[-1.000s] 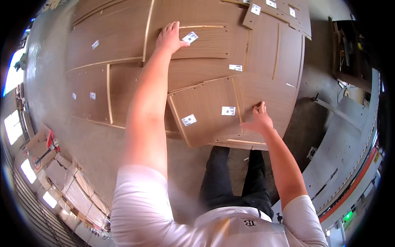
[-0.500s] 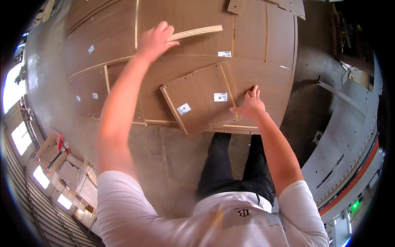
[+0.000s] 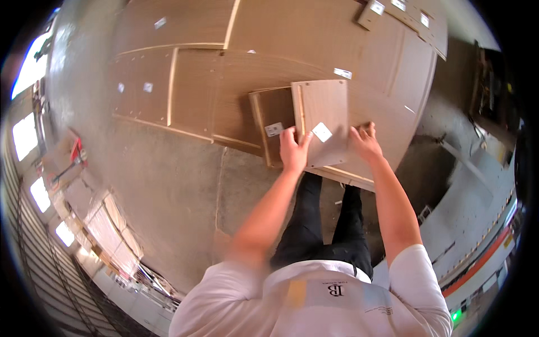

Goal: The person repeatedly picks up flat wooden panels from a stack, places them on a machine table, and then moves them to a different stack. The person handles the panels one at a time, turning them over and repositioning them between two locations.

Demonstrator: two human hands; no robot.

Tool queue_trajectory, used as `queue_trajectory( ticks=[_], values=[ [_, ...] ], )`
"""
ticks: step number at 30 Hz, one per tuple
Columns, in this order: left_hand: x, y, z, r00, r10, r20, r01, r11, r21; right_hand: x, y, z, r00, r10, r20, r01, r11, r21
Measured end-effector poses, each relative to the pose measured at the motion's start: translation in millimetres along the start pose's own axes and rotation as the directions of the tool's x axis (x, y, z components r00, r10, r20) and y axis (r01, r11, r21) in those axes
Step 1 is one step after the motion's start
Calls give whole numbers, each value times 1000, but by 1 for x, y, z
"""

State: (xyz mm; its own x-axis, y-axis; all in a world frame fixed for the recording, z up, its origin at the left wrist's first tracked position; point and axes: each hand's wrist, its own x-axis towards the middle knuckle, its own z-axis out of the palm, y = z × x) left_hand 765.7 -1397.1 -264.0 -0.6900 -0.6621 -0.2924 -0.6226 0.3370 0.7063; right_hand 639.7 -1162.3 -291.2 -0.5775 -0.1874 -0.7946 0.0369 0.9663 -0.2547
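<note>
My left hand point(image 3: 293, 150) is closed on the left edge of a small brown wood-grain panel point(image 3: 334, 109). A white label point(image 3: 322, 132) is stuck on this panel, and its pale left edge shows. Underneath and to the left lies another brown panel point(image 3: 273, 106), partly covered, with its own label. By the held panel's right edge is my right hand point(image 3: 368, 143), its fingers apart over the large brown board and its thumb near that edge. Whether the thumb presses on the panel I cannot tell.
Large brown boards point(image 3: 264, 33) lie spread under the small panels, several with labels. Narrow pieces point(image 3: 371, 14) rest at the far right. A grey machine point(image 3: 477, 191) stands to the right. Wrapped stacks point(image 3: 106, 224) and a red-handled pallet truck point(image 3: 76, 150) are on the left.
My left hand has come down and right from the far side, bringing a panel seen edge-on before onto the other small panel. My right hand stays near the small panels' right side.
</note>
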Motion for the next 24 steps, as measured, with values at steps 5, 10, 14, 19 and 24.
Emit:
queue_trajectory(
  ticks=[5,10,14,19,24],
  values=[
    [0,-60,-42,979,-37,-202,84,970,228,-6,-4,24,983,81,-166,-63,992,109],
    [-19,-115,-46,979,-191,-68,203,917,342,-13,-33,74,971,113,-208,-48,954,295],
    [-22,-98,-43,954,-283,-103,298,935,193,-13,-41,79,944,220,-245,-52,835,548],
    [-21,-99,-76,886,-397,239,452,855,-254,-31,-38,43,986,148,-80,-32,631,775],
    [-37,-61,-76,864,-375,336,490,778,-394,-71,-50,11,999,31,-13,-13,713,701]
  ],
)
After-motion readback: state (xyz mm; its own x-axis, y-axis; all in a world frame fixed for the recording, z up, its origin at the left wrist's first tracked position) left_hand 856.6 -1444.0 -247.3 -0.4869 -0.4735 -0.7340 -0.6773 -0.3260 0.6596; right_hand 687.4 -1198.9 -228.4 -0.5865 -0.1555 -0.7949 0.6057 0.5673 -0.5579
